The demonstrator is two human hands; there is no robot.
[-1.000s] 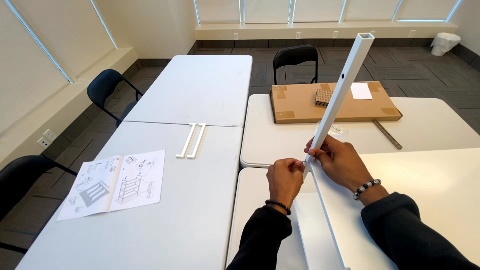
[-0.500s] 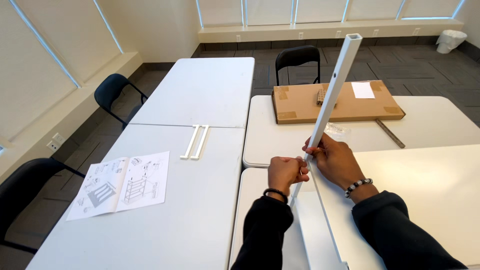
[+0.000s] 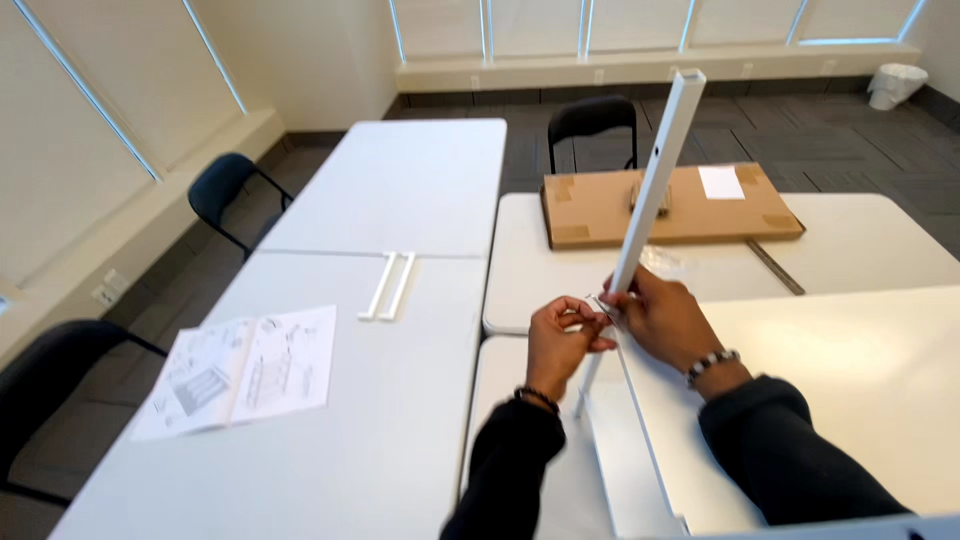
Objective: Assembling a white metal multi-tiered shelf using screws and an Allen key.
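A long white square post (image 3: 655, 185) stands tilted, its top leaning away to the right, its foot near the edge of a large white board (image 3: 850, 400) lying on the table. My right hand (image 3: 665, 320), with a beaded bracelet at the wrist, grips the post low down. My left hand (image 3: 562, 340) pinches a small metal part against the post right beside the right hand; the part is too small to make out.
Two short white bars (image 3: 388, 285) lie side by side on the left table. An open instruction sheet (image 3: 240, 370) lies nearer me. A flat cardboard box (image 3: 600, 210) and a thin metal strip (image 3: 775, 267) lie beyond. Black chairs (image 3: 590, 125) stand around.
The view has shifted slightly to the right and closer. Both hands stay at the same spot low on the post, which keeps its tilt.
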